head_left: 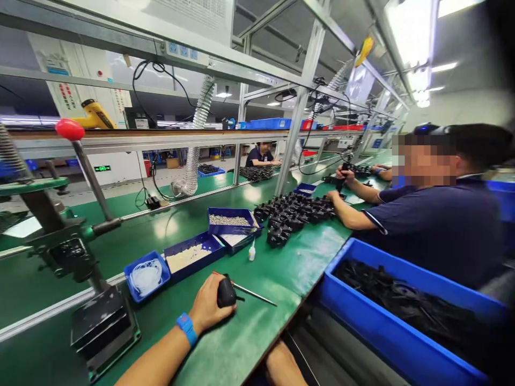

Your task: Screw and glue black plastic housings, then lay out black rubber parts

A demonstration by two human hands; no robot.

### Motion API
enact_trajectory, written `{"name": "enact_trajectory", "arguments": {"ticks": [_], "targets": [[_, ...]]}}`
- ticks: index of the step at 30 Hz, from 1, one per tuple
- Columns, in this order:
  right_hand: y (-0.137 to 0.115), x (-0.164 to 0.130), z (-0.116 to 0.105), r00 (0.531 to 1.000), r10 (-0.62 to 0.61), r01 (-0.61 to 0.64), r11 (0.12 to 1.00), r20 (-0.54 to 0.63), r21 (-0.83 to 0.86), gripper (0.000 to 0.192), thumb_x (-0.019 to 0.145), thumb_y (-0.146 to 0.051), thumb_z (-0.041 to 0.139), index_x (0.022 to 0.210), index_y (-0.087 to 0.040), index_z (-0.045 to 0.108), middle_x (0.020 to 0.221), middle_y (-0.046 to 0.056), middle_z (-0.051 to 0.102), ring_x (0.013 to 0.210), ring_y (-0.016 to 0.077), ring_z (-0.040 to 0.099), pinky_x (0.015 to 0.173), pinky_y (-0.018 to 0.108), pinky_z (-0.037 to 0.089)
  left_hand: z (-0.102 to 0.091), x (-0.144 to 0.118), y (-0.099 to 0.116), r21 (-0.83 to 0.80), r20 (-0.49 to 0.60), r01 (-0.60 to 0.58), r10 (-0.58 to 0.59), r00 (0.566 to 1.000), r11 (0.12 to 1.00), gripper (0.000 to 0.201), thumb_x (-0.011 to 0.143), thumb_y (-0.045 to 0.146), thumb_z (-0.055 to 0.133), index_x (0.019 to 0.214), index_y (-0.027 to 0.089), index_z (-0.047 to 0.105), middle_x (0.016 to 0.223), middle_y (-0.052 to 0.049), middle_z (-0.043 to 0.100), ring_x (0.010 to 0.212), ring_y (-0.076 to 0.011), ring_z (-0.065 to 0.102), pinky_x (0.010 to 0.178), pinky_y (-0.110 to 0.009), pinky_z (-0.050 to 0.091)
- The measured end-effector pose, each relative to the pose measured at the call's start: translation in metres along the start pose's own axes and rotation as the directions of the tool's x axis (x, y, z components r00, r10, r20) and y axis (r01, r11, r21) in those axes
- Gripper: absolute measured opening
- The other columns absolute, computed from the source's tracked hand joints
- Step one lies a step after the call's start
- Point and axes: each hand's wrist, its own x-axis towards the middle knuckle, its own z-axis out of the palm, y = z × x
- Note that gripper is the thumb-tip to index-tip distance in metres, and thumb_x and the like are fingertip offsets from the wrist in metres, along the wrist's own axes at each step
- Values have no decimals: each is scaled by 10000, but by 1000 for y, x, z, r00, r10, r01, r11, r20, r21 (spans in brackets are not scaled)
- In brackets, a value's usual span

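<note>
Head cam, so starting with the rounded black plastic piece (pixel 226 292): it's in the left hand (pixel 210 304), over the near part of the green bench (pixel 219 351). Left fingers are curled round it, clamped on; can't tell if its underside touches down. Right hand (pixel 285 365) is low past the bench edge, fingers hidden, so no clue if they're apart or together. I'd call this a handling step, and imo the next move calls for a steady left grip and some care around the slim metal rod (pixel 257 296) with a red end (screwdriver, probably) right beside it. Further out: small white bottle (pixel 251 252), blue tray (pixel 132 288) of white stringy stuff, black assemblies (pixel 298 214) bunched near a co-worker (pixel 438 225), big blue bin (pixel 396 335) on the right, lever press (pixel 72 254) on the left.
</note>
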Motion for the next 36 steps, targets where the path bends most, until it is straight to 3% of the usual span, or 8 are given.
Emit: {"name": "enact_trajectory", "arguments": {"ticks": [8, 12, 15, 18, 22, 26, 31, 36], "targets": [[19, -39, -64, 963, 42, -130, 939, 266, 319, 294, 805, -454, 779, 624, -230, 725, 552, -29, 624, 529, 129, 607, 524, 228, 444, -4, 0, -6, 29, 12, -24, 24, 1000, 999, 458, 863, 349, 696, 1251, 207, 499, 1169, -93, 650, 1041, -269, 671, 925, -464, 575], [44, 30, -100, 966, 257, -251, 878, 41, 408, 345, 946, -516, 616, 976, -189, 726, 777, 1, 663, 700, 131, 601, 656, 253, 478, -5, 1, -9, 51, 25, -41, 40, 999, 998, 462, 874, 383, 711, 1254, 215, 508, 1161, -80, 658, 1021, -260, 682, 901, -428, 588], [67, 106, -94, 924, 377, -319, 846, -57, 427, 549, 832, -425, 789, 1290, -185, 607, 1091, 54, 672, 856, 140, 610, 790, 290, 522, -5, 2, -10, 58, 25, -64, 63, 998, 996, 470, 873, 414, 724, 1252, 223, 520, 1150, -71, 676, 995, -249, 696, 878, -400, 601], [78, 167, -69, 891, 447, -377, 823, -76, 426, 679, 732, -345, 890, 1311, -164, 583, 1171, 81, 649, 912, 162, 619, 869, 352, 537, -3, 1, -14, 69, 3, -83, 83, 997, 994, 477, 875, 446, 725, 1249, 220, 535, 1126, -73, 693, 966, -247, 714, 850, -381, 614], [81, 200, -47, 891, 449, -373, 806, -64, 459, 350, 814, -331, 826, 1059, -145, 661, 1013, 43, 671, 924, 187, 643, 905, 405, 540, -5, 1, -18, 101, -51, -77, 82, 995, 992, 526, 867, 509, 726, 1267, 219, 546, 1123, -79, 708, 957, -254, 733, 838, -378, 625], [69, 174, -52, 912, 408, -307, 754, -48, 581, 282, 918, -440, 683, 988, -172, 631, 982, 48, 689, 923, 196, 654, 923, 391, 529, -24, 16, 0, 154, -227, -13, 48, 973, 988, 598, 845, 467, 780, 1322, 207, 528, 1194, -107, 693, 1055, -279, 715, 894, -407, 614], [22, 96, -73, 923, 384, -244, 630, -22, 737, 425, 1054, -552, 400, 1332, -259, 533, 873, 4, 596, 823, 154, 593, 808, 312, 520, -52, 51, 33, 178, -336, -79, 136, 932, 981, 613, 772, 227, 874, 1279, 176, 534, 1210, -132, 669, 1164, -273, 652, 1000, -422, 547], [-21, 62, -86, 898, 385, 48, 393, -212, 918, 203, 1029, -411, 550, 1213, -329, 573, 656, -61, 510, 582, 110, 485, 584, 223, 479, -60, 55, 48, 207, -314, -103, 165, 935, 973, 545, 748, 139, 885, 1183, 142, 558, 1228, -155, 634, 1183, -245, 623, 996, -375, 543]]}}
